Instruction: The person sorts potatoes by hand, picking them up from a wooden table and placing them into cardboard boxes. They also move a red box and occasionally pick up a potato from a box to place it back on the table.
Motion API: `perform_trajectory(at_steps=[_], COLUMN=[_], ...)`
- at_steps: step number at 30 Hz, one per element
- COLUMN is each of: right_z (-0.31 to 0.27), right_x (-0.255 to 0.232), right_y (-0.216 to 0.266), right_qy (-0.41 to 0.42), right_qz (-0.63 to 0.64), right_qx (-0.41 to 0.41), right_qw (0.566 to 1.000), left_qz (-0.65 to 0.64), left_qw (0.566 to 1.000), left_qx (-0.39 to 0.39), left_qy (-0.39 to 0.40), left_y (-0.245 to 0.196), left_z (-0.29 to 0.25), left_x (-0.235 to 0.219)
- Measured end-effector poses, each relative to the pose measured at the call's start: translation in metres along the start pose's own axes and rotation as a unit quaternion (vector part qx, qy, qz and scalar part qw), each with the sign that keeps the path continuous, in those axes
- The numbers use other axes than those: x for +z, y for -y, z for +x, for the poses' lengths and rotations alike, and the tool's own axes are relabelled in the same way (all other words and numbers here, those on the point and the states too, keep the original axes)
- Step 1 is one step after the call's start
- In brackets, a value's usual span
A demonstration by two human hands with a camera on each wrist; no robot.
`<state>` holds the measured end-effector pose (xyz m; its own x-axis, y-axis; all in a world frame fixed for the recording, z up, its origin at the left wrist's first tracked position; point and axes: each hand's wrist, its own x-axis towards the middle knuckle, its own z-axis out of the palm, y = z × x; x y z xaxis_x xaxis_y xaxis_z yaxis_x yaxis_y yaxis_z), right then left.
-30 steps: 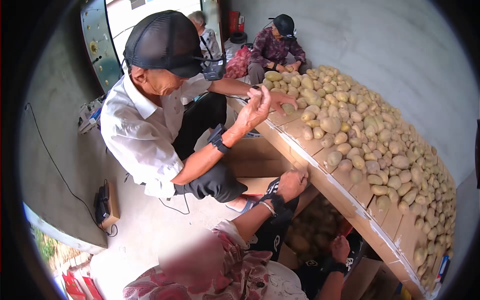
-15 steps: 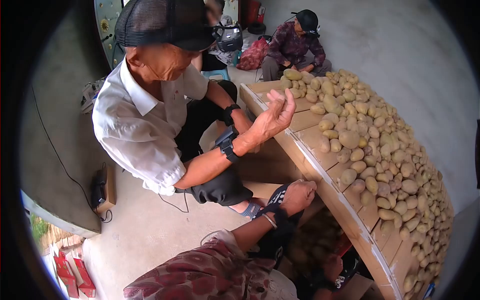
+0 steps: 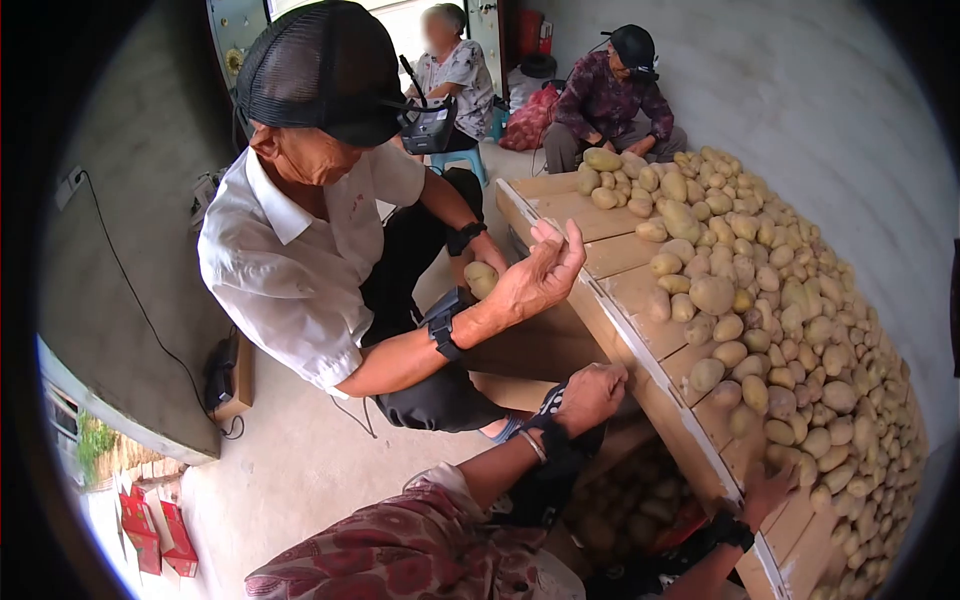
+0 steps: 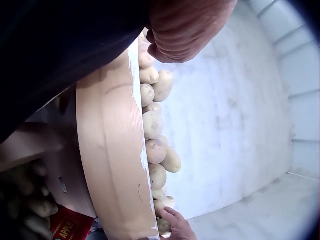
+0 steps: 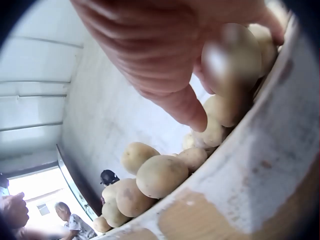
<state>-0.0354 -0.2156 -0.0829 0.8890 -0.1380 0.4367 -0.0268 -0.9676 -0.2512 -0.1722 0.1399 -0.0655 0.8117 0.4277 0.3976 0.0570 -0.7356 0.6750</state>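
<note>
My right hand (image 3: 768, 490) reaches over the table's near edge to the potato heap. In the right wrist view its thumb and fingers curl about a pale potato (image 5: 232, 60), which sits among others at the board's edge. The left wrist view shows that hand from across, with its fingers over a potato (image 4: 163, 227). My left hand (image 3: 592, 396) rests loosely curled beside the table edge, above the dark cloth over my knee, with nothing seen in it. In the left wrist view its curled fingers overlap the end of the potato row.
Loose potatoes (image 3: 800, 330) cover the boarded table (image 3: 612, 258). Below its edge, more potatoes (image 3: 640, 500) lie by a red box (image 4: 70, 225). Across from me, a person in a white shirt (image 3: 280, 250) holds a potato (image 3: 481, 280). Two others sit farther back.
My right hand has risen from the dark space under the table to the potatoes on top. The person opposite has brought a potato from the table towards their lap. My left hand stays put.
</note>
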Motion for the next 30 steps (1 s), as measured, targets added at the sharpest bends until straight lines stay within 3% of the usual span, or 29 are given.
perform_trajectory(at_steps=[2,3,4,6,10,12,13,17,19,23,25,28,30], right_z=[0.005,0.007,0.008,0.009,-0.009,-0.022,-0.031,-0.025,-0.021,-0.017,-0.022,-0.023,-0.021], right_x=[0.002,0.010,0.003,-0.020,-0.033,-0.008,-0.015,-0.028,-0.039,-0.021,-0.019,-0.026,-0.033], right_y=[-0.014,-0.025,-0.025,-0.036,-0.075,-0.113,-0.120,-0.109,-0.093,-0.108,-0.126,-0.126,-0.127], right_qy=[-0.016,-0.084,-0.082,0.008,-0.049,-0.141,-0.112,-0.162,-0.008,-0.039,-0.090,-0.082,-0.134], right_qz=[0.060,0.024,0.023,0.125,0.197,0.344,0.328,0.234,0.077,0.123,0.307,0.370,0.360], right_qx=[-0.022,-0.072,-0.073,0.061,0.102,0.100,0.097,0.026,0.057,0.088,0.089,0.137,0.116], right_qw=[0.998,0.994,0.994,0.990,0.974,0.923,0.933,0.958,0.995,0.988,0.943,0.915,0.916], left_qz=[0.011,0.010,0.006,0.000,-0.008,-0.019,-0.010,-0.017,-0.019,-0.014,-0.025,-0.032,-0.021], left_qw=[1.000,1.000,1.000,1.000,1.000,1.000,1.000,1.000,0.999,1.000,0.999,0.997,0.999], left_qx=[-0.005,-0.009,-0.013,-0.019,-0.010,0.001,-0.010,0.006,0.041,0.021,0.039,0.063,0.046], left_qy=[0.000,0.001,0.006,0.002,0.002,0.002,0.000,0.002,-0.020,0.000,-0.005,-0.010,0.005], left_y=[0.002,0.002,0.001,0.000,-0.004,-0.008,-0.009,-0.010,-0.008,-0.012,-0.013,-0.015,-0.016], left_z=[-0.001,-0.002,-0.004,-0.009,-0.007,-0.005,-0.008,-0.012,-0.018,-0.025,-0.032,-0.027,-0.027], left_x=[-0.006,-0.008,-0.009,-0.011,-0.012,-0.008,-0.008,-0.004,0.003,0.002,0.005,0.008,0.008])
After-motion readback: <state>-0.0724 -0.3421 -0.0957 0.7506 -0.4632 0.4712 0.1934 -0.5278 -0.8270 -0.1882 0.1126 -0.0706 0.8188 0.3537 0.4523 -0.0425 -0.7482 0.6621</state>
